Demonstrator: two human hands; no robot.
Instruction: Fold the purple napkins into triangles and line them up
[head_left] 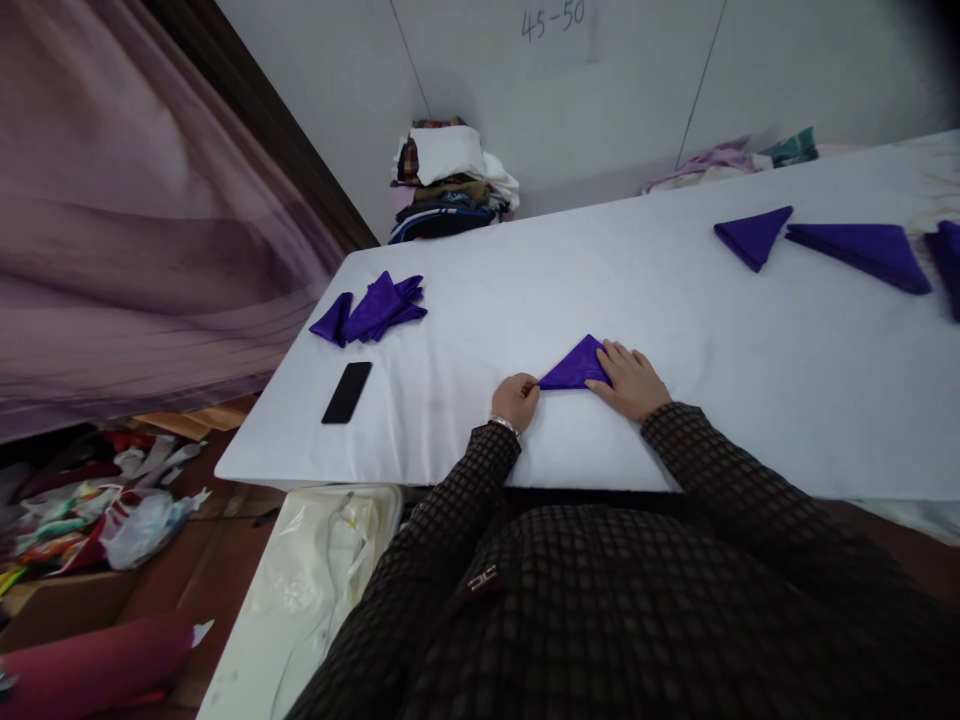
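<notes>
In front of me a purple cloth (574, 368), folded into a triangle, lies on the white-covered table (480, 440). My left hand (516, 400) pinches its left corner between thumb and fingers. My right hand (628, 382) rests flat over the cloth's right side with its fingers spread, hiding that end. Toward the left end of the table sits a bunched pile of purple cloths (381, 305), with a small folded purple cloth (332, 320) beside it. At the far right lie a folded purple triangle (752, 238) and a longer folded purple cloth (862, 250).
A black phone (347, 392) lies near the table's left edge. Stacked clothes (450, 185) stand behind the table against the wall. A pinkish curtain (150, 220) hangs at left. Below are plastic bags (142, 525), a red roll (97, 665) and a white surface (277, 600).
</notes>
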